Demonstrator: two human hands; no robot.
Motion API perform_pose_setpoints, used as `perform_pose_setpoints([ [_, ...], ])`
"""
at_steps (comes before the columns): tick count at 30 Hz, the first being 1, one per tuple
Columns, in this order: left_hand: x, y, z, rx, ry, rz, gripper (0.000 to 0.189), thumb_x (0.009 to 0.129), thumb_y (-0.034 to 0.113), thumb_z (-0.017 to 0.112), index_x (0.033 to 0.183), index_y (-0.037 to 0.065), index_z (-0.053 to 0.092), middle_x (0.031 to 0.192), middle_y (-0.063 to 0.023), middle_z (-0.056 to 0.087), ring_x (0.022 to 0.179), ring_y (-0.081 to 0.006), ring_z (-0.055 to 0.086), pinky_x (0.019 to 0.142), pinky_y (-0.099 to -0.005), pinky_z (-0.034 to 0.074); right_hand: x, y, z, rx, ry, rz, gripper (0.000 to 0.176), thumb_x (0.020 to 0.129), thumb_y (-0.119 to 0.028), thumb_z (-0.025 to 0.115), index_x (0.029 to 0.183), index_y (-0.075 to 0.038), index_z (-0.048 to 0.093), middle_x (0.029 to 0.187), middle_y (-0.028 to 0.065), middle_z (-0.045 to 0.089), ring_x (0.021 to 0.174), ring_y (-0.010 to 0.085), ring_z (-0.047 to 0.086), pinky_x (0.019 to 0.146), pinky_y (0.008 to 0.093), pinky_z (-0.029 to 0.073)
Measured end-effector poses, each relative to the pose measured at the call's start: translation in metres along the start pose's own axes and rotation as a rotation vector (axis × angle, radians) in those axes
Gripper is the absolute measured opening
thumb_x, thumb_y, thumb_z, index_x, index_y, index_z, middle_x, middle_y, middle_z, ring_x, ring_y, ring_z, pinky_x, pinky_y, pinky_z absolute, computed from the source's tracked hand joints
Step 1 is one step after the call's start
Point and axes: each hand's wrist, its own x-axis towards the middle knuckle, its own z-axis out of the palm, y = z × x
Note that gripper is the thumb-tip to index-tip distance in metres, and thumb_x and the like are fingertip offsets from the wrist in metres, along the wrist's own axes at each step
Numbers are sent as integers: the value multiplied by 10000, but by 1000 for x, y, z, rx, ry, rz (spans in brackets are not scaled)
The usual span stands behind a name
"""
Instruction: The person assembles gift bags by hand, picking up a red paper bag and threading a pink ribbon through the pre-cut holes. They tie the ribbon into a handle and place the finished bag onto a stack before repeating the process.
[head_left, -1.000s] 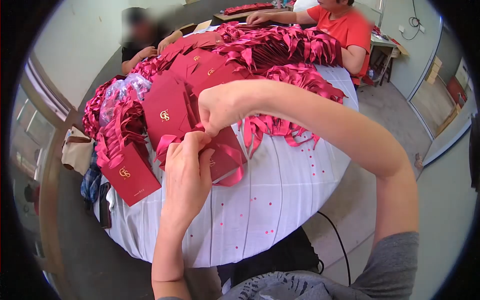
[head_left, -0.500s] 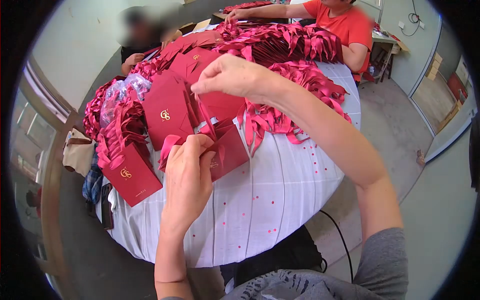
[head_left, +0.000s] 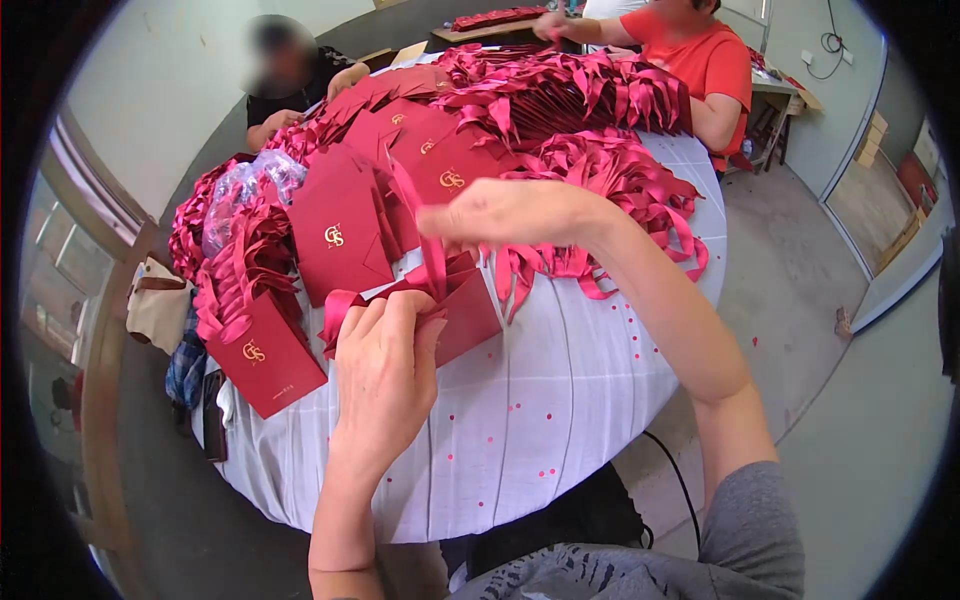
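Observation:
A small dark-red gift bag (head_left: 470, 318) stands on the white-covered table in front of me. My left hand (head_left: 385, 370) pinches the bag's top edge, where the ribbon comes out, and covers much of its front. From that pinch a pinkish-red ribbon (head_left: 434, 262) rises, its upper end sticking up over my right hand (head_left: 490, 214). My right hand is just right of the ribbon, fingers curled and smeared by motion, so I cannot tell whether they grip it. A ribbon loop (head_left: 340, 308) shows left of my left hand.
Flat red bags with gold lettering (head_left: 335, 230) lie behind, and another bag (head_left: 265, 355) lies left. Ribboned bags are heaped at the back (head_left: 570, 95) and right (head_left: 620, 180). Clear plastic (head_left: 235, 205) rests left. Red dots speckle the tablecloth (head_left: 560, 400). Two people sit across the table.
My right hand has come down and slightly right, from pinching the ribbon's raised end to beside its middle. The ribbon now stands more upright. My left hand keeps its pinch.

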Motion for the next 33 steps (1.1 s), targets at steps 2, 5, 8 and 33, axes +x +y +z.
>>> perform_pose_setpoints([
  [2,1,1,1,2,12,15,149,777,-27,631,875,19,529,753,-102,583,672,-266,539,641,-364,390,-4,7,10,53,-71,-118,407,900,-390,609,922,7,697,805,7,668,747,59,574,680,227,456],
  [5,2,2,2,15,21,48,141,779,-33,620,873,17,527,731,-101,567,655,-264,528,624,-365,378,5,22,23,313,-61,-174,384,813,-427,709,798,-44,712,660,-56,536,642,35,432,572,239,325],
  [8,1,4,0,15,0,34,134,785,-42,599,890,7,531,757,-122,563,677,-287,520,635,-370,385,6,15,32,425,-44,-175,369,794,-406,733,789,-39,699,652,-56,513,645,43,436,567,246,334],
  [33,-1,0,2,51,20,68,119,794,-23,599,886,9,530,759,-116,568,671,-282,523,626,-376,378,-2,0,36,760,149,-346,248,843,-29,652,1075,-24,564,964,118,674,923,185,655,792,302,526],
])
